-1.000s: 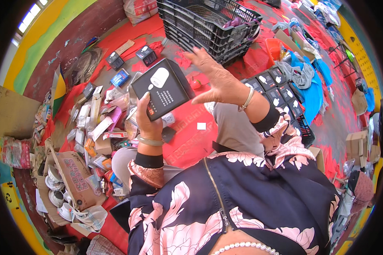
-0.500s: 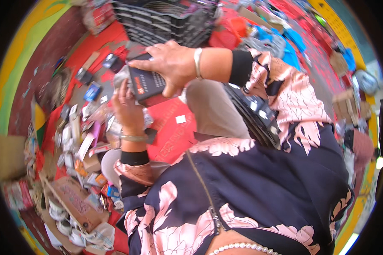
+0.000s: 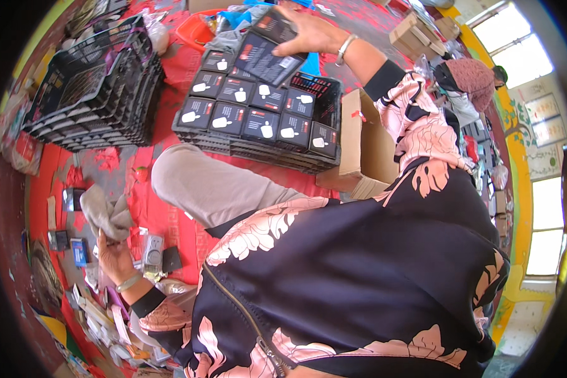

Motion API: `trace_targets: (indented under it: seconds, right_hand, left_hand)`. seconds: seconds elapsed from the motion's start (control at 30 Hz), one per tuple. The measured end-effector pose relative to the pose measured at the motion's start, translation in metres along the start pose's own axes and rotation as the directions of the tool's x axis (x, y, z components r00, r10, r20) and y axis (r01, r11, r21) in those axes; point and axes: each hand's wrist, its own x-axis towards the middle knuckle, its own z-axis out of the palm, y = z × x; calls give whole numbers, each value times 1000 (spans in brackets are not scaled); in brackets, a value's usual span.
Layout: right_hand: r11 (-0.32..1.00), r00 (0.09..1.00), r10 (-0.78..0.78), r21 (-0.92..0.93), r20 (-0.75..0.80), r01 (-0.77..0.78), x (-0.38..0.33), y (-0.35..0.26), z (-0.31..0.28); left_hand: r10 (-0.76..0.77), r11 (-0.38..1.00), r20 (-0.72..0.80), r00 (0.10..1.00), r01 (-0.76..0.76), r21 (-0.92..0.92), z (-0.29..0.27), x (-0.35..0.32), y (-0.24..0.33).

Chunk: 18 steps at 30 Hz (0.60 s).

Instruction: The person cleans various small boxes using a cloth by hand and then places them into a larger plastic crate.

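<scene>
My right hand (image 3: 312, 34) grips a black printed carton (image 3: 268, 60), tilted over the far part of a black plastic crate (image 3: 283, 161). Several similar black cartons (image 3: 235, 92) with a white picture on top stand in rows in that crate. At the crate's right end a gap shows beside the rows. Down at the left, my left hand (image 3: 114, 257) holds a crumpled grey cloth (image 3: 106, 213), its fingers partly hidden by the cloth.
Stacked black crates (image 3: 94, 116) stand at the left, and an open cardboard box (image 3: 361, 135) touches the filled crate's right side. Packages and scraps litter the red-covered floor. Another person (image 3: 469, 88) in a pinkish head covering is at the right.
My body has turned rightward, bringing the filled crate into view. The right hand has carried the black carton over it. My left hand has left the carton and stayed behind with the cloth.
</scene>
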Motion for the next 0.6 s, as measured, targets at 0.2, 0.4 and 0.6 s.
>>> trace_targets:
  seconds: [0.2,0.4,0.6]
  right_hand:
    - [821,817,570,98,-89,-562,-83,178,39]
    - [351,356,932,-81,-63,-933,-123,191,97]
    - [214,222,972,-99,-81,-972,-128,215,125]
  left_hand:
    - [-46,997,-154,987,54,49,-25,24,-6]
    - [-61,995,-281,958,79,53,-29,11,-2]
    - [-61,993,-248,967,84,84,-30,6,-4]
